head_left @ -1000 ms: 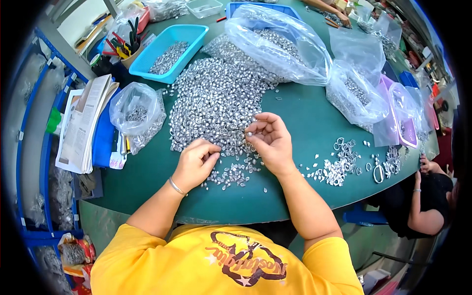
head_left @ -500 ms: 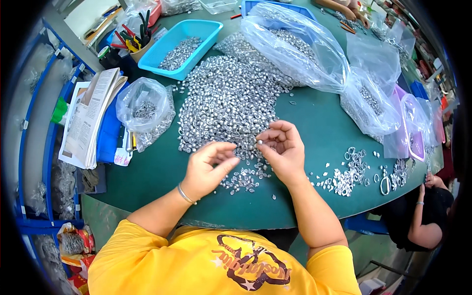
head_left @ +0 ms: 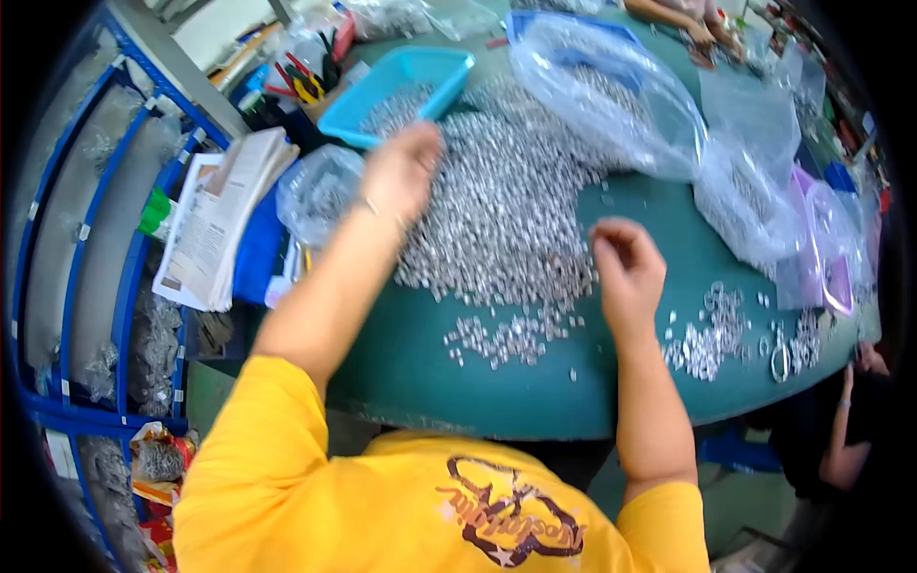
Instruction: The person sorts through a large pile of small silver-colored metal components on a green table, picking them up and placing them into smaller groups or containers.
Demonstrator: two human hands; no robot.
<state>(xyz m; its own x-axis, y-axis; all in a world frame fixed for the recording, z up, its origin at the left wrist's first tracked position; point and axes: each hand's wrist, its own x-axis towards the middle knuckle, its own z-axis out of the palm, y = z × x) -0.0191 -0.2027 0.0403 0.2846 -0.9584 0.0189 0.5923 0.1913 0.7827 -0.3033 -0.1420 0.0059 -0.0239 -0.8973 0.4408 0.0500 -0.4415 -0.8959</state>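
Note:
My left hand reaches over the far left side of a large heap of small silvery metal pieces, close to the near edge of a light blue plastic basket. Motion smears its fingers, so what they hold, if anything, does not show. To the right of the heap, just above the green table, my right hand has its fingers curled with thumb and forefinger drawn together. Whatever is in that pinch is hidden. Nearer to me lies a small scatter of metal pieces.
Clear bags of metal parts flank the heap. A large plastic bag lies behind it. Loose rings and pieces lie at right. Papers and a tool holder stand left. Another person's hands work at the far side.
My left hand has swung up and away, from the heap's near edge to the blue basket. My right hand has drawn off to the right of the heap. The whole view has shifted.

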